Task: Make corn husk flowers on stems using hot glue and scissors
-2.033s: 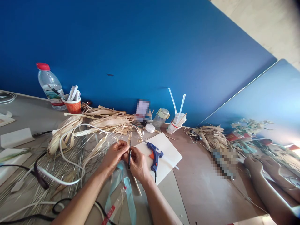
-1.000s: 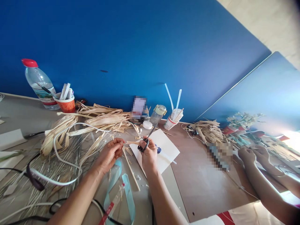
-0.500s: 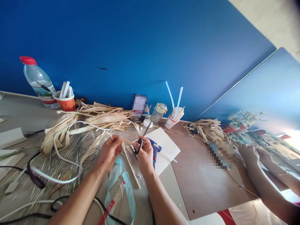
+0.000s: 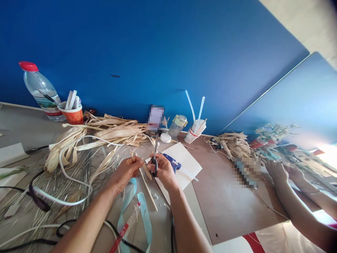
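Observation:
Two hands meet over the middle of the table. My right hand [image 4: 163, 168] is closed round black-handled scissors [image 4: 156, 146], whose blades point away from me and up. My left hand [image 4: 127, 172], just beside it, has thumb and fingers pinched on a narrow strip of dried corn husk [image 4: 146, 171]; most of the strip is hidden by the fingers. Under the hands lies a thin pale stick [image 4: 149, 189]. A blue glue gun [image 4: 172, 162] rests on a white sheet [image 4: 191, 165] behind my right hand.
Dried corn husks [image 4: 118, 131] and thin wires [image 4: 71, 175] cover the left side, with a white cable [image 4: 61, 202] looped across. A bottle [image 4: 42, 91], an orange cup [image 4: 72, 114] and a cup with glue sticks [image 4: 193, 134] stand behind. A co-worker's hands [image 4: 279, 174] are at right.
The scissors have swung from leaning right to nearly straight ahead. My right hand has turned and moved slightly left and down, and the husk strip now hangs lower between the hands.

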A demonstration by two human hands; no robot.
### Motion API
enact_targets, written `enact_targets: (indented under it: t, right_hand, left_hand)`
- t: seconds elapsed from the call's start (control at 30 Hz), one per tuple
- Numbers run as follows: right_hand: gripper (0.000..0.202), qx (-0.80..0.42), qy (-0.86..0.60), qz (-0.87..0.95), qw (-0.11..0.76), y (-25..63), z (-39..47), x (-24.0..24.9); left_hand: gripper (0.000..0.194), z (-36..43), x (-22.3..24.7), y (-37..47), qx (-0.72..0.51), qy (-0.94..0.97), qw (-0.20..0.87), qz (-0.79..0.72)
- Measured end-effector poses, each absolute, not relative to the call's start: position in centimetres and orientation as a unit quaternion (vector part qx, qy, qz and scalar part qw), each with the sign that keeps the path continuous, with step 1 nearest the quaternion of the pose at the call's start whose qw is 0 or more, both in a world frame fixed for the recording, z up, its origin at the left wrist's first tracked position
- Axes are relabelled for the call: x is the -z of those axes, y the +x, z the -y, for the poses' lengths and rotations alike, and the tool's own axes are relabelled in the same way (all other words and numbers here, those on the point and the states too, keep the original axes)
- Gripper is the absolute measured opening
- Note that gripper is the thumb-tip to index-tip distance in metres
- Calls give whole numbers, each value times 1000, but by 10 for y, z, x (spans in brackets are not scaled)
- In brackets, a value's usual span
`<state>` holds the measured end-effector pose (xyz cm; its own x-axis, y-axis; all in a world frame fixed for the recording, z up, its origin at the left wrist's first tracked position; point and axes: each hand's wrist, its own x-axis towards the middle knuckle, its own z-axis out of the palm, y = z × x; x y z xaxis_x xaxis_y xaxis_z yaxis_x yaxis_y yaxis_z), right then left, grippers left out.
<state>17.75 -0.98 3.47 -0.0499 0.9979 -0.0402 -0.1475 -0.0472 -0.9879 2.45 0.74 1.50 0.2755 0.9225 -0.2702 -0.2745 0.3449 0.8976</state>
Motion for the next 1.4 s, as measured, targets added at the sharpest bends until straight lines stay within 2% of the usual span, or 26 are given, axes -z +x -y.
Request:
enact_targets:
  t: [0.2,0.37,0.53,0.73,1.17,1.4]
  right_hand:
    - [29,-533,-469,499,497,170,12,-34]
    - [35,-479,-488,422,596,166,8,-25]
    - [34,-406,-515,360,663,161,6,-18]
    - [37,-421,-504,333,677,155,8,-19]
    - [38,-440,-474,316,694,151,9,-19]
    - [39,-433,-478,325,692,152,9,-17]
  left_hand:
    - [36,-7,-16,25,-417,384,714,-412]
    - [38,-5,-17,28,-421,389,708,-412]
    - [30,0,-19,36,-401,464,667,-422]
    - [19,1,-16,39,-412,507,640,-404]
    - [30,0,-18,37,-389,499,655,-414]
    - [32,-4,-10,34,-462,423,636,-451]
